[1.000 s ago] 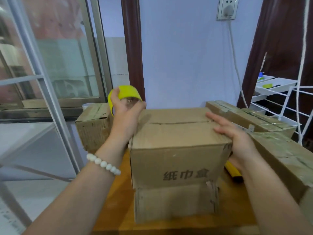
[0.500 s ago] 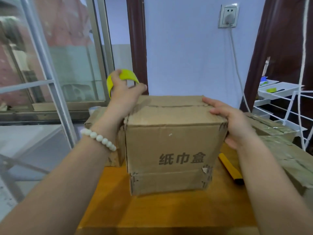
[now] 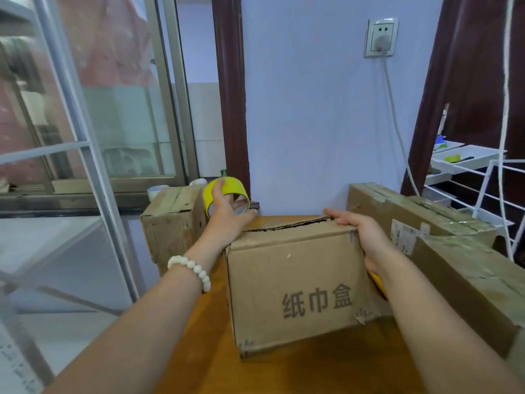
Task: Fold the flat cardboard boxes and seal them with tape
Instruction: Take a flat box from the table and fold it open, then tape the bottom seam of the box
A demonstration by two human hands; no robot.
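Brown corrugated cardboard box (image 3: 295, 280) stands upright at the centre of the orange wooden table (image 3: 312, 373), its top seam gaping and untaped. Left hand (image 3: 230, 216) grips the yellow roll of tape (image 3: 228, 189) at the box's 10 o'clock corner, judged ready to start a strip. Right hand (image 3: 366, 237), fingers flat, presses the flaps down at 2 o'clock, apparently to close the seam. Near face reads 纸巾盒, 3 characters. The white label (image 3: 404, 236) on the long taped cardboard box (image 3: 397, 203) at 3 o'clock is illegible.
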